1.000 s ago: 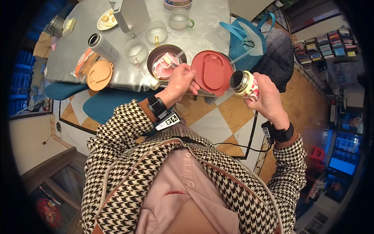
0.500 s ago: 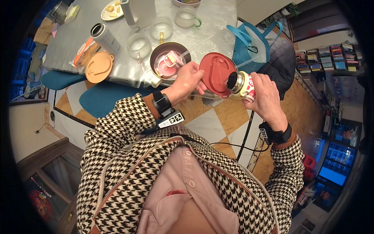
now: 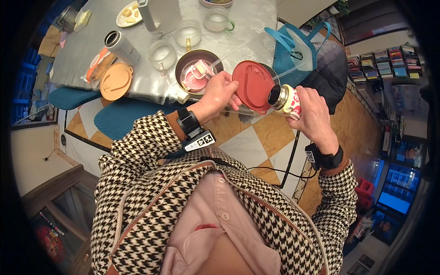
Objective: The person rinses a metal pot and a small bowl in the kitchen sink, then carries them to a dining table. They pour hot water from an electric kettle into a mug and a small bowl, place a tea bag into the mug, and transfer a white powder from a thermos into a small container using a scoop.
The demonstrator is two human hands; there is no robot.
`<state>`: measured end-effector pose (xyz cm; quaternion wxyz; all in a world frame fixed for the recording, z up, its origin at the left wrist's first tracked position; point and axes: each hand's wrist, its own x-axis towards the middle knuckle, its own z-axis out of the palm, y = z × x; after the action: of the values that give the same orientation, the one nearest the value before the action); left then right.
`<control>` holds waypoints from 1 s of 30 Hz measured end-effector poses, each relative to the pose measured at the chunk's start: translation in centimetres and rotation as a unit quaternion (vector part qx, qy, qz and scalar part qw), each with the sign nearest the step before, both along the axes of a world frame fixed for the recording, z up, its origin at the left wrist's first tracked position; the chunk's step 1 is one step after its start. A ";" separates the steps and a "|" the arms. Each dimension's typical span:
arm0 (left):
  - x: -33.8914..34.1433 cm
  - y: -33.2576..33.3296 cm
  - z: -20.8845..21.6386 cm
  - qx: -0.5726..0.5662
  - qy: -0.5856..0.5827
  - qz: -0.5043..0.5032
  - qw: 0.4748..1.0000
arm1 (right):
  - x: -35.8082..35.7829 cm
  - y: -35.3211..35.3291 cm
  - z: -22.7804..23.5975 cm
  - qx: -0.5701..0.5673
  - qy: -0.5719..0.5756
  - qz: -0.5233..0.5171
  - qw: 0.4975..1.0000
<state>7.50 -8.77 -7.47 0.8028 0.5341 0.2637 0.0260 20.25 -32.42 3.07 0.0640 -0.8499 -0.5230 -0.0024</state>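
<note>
Over the table's front edge is a round red lid [image 3: 253, 87] with a raised oblong shape. My left hand [image 3: 219, 94] is closed at its left rim, fingertips pinching the edge; part of the grip is hidden. In my right hand [image 3: 314, 112] a cream-and-red bottle [image 3: 289, 101] lies tipped, its dark open mouth facing the lid's right side. I cannot make out whether liquid comes from it. Just beyond my left hand, a brown pan [image 3: 183, 62] holds a pink-and-white item [image 3: 199, 75] with a clear part.
An orange lid [image 3: 116, 82], a silver flask [image 3: 123, 48], glass cups [image 3: 162, 55], a grey pitcher [image 3: 160, 16] and a plate of food [image 3: 120, 20] stand on the table [image 3: 247, 23]. At right hangs a blue bag [image 3: 293, 48]; a teal chair [image 3: 123, 117] sits below the edge.
The red lid has shifted slightly left, showing more of something dark behind its far right rim. Both hands keep nearly the same place, and the bottle stays tipped.
</note>
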 end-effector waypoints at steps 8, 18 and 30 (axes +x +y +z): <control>-0.3 -0.5 0.7 -0.011 0.001 -0.009 1.000 | 0.0 -0.5 -0.2 -0.009 0.032 -0.048 0.998; 0.2 0.0 -1.4 -0.066 0.028 -0.050 0.996 | -0.6 -2.9 -0.3 0.102 0.142 -0.143 0.974; 1.9 -0.1 -1.8 -0.022 0.017 -0.042 0.999 | -0.5 -4.5 -0.9 0.135 0.165 -0.156 0.964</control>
<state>9.40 -8.83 -9.24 0.8101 0.5274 0.2550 -0.0227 19.74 -36.96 2.17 0.2624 -0.8929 -0.3612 0.0579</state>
